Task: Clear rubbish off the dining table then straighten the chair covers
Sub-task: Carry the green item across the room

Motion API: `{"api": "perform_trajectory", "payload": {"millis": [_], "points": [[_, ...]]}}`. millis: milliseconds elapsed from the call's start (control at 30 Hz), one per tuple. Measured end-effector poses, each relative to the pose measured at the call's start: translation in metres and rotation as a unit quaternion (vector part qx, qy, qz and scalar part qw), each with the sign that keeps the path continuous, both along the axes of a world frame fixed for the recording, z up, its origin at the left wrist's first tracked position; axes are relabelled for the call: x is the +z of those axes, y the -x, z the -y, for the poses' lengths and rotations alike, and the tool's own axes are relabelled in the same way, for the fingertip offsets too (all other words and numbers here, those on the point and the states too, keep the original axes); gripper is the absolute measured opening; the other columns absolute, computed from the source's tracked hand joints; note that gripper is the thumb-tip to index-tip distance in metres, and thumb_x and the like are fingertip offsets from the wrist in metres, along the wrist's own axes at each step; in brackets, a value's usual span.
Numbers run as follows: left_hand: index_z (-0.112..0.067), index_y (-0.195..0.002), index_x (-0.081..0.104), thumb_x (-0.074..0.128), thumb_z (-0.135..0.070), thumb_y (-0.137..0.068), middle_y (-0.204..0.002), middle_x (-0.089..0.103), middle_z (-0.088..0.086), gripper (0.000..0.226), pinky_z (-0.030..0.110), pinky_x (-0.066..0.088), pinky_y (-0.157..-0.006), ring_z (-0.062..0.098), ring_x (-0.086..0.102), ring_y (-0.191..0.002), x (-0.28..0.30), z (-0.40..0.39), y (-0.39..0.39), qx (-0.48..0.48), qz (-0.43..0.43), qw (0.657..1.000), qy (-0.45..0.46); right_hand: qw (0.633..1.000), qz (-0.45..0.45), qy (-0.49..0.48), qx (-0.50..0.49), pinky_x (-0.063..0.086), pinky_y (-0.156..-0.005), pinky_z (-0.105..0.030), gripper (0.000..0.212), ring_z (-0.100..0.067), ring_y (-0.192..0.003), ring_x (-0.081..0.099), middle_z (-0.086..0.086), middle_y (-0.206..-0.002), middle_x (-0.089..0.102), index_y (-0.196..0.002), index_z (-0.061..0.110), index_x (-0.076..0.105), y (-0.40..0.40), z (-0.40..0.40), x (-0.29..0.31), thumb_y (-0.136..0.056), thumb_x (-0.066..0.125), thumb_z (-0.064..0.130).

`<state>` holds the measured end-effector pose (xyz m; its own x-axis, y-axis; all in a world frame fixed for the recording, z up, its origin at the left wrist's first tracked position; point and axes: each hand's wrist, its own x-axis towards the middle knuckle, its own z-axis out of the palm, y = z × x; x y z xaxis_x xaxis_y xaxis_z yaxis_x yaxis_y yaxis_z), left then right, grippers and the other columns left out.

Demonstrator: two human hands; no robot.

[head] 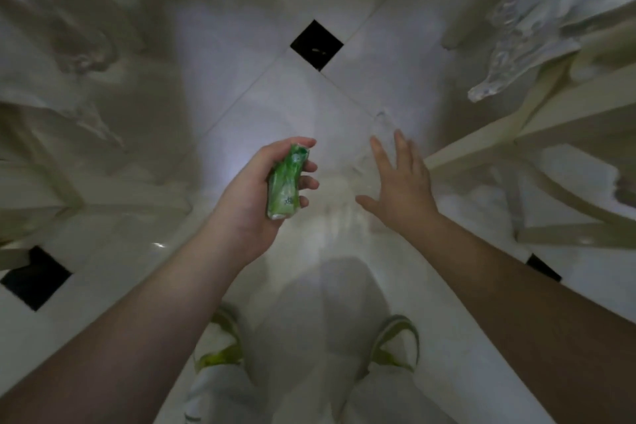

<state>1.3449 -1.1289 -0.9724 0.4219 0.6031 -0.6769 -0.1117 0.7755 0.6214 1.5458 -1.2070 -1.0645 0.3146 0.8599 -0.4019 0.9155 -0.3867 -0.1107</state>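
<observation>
Gripping a green wrapper, left hand hovers between draped chairs.

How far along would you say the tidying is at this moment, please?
Done: cannot tell, the dining table is out of view. In hand: the left hand grips a crumpled green wrapper; the right hand is spread open over the tiled floor. Left: the clear plastic chair cover on the right looks rumpled.

White trousers, green-strapped sandals
</observation>
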Motion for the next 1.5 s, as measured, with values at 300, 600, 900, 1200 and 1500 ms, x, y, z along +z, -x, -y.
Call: {"api": "perform_trajectory", "payload": {"millis": [300, 600, 900, 1200, 1500], "points": [[-0.024, -0.093, 0.071, 0.051, -0.033, -0.075, -0.084, 0.063, 0.002, 0.028, 0.032, 0.040, -0.065, 0.018, 0.060, -0.072, -0.070, -0.019, 0.000, -0.139, -0.069, 0.986, -0.067, 0.980, 0.093, 0.131, 0.118, 0.009, -0.111, -0.064, 0.136, -0.042, -0.144, -0.011, -0.007, -0.156, -0.028, -0.146, 0.039, -0.018, -0.021, -0.033, -0.105, -0.061, 0.087, 0.042], [-0.027, -0.097, 0.071, 0.049, -0.035, -0.081, -0.091, 0.065, 0.002, 0.028, 0.036, 0.042, -0.070, 0.018, 0.062, -0.080, -0.099, -0.014, 0.032, -0.171, -0.107, 0.977, -0.073, 0.988, 0.049, 0.127, 0.073, 0.043, -0.094, -0.050, 0.057, -0.047, -0.126, 0.038, -0.029, -0.143, 0.029, -0.142, 0.012, 0.035, -0.021, -0.054, -0.144, -0.090, 0.056, 0.024], [-0.014, -0.105, 0.065, 0.050, -0.032, -0.078, -0.085, 0.059, 0.005, 0.036, 0.027, 0.040, -0.059, 0.017, 0.058, -0.070, -0.045, 0.008, 0.029, -0.070, -0.090, 0.993, 0.009, 0.995, -0.045, 0.011, 0.085, 0.043, -0.073, -0.043, 0.031, -0.039, -0.094, 0.055, -0.025, -0.106, 0.053, -0.110, 0.000, 0.055, 0.009, -0.018, -0.071, -0.088, 0.034, -0.001], [-0.015, -0.105, 0.069, 0.058, -0.029, -0.084, -0.090, 0.056, 0.007, 0.026, 0.028, 0.038, -0.062, 0.018, 0.056, -0.071, 0.071, 0.025, 0.019, 0.046, -0.055, 0.996, 0.062, 0.808, -0.341, -0.127, -0.463, 0.052, -0.083, -0.049, 0.027, -0.032, -0.075, 0.057, -0.012, -0.075, 0.056, -0.075, 0.013, 0.053, 0.047, -0.027, 0.090, -0.084, 0.043, 0.036], [-0.015, -0.098, 0.066, 0.055, -0.022, -0.086, -0.095, 0.062, 0.007, 0.018, 0.025, 0.033, -0.057, 0.015, 0.055, -0.066, 0.185, 0.044, 0.013, 0.101, -0.049, 0.989, 0.095, 0.662, -0.543, -0.120, -0.502, 0.048, -0.061, -0.032, 0.008, -0.021, -0.067, 0.055, -0.010, -0.077, 0.054, -0.082, 0.012, 0.057, 0.057, -0.006, 0.242, -0.089, 0.060, 0.011]]}}
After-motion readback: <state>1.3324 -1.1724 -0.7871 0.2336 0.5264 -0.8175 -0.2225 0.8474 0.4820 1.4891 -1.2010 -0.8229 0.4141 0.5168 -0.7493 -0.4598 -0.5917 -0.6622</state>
